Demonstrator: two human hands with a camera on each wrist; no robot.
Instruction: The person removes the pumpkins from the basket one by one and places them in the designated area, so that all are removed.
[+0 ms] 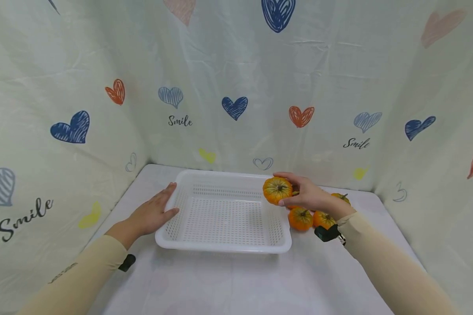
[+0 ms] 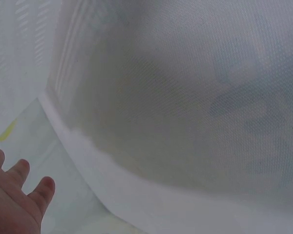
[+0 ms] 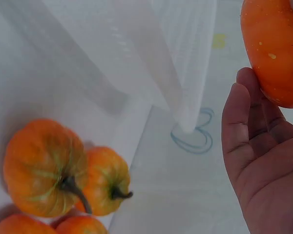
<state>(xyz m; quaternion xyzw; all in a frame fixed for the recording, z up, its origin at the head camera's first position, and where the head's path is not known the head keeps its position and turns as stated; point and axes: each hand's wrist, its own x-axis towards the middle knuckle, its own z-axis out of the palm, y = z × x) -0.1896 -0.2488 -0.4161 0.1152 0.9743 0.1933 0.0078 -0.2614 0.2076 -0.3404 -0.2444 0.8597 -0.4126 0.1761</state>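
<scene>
My right hand [image 1: 305,192] grips a small orange pumpkin [image 1: 277,190] at the right rim of a white plastic basket [image 1: 224,247]. In the right wrist view the same pumpkin [image 3: 276,53] shows its speckled orange side against the fingers. My left hand [image 1: 151,214] rests at the basket's left rim, its fingers extended. The left wrist view shows part of that hand [image 2: 19,190] at the lower left. Inside, the basket's perforated floor holds nothing. More small pumpkins [image 1: 301,218] sit on the table just right of the basket, partly hidden behind my right hand and wrist.
A white cloth covers the table [image 1: 220,284]. Pale curtains [image 1: 236,65] printed with hearts and "Smile" hang behind it and on both sides. Dark straps with wrist devices [image 1: 326,233] sit at both sleeves. Another pumpkin [image 1: 340,197] lies farther back, right of my right hand.
</scene>
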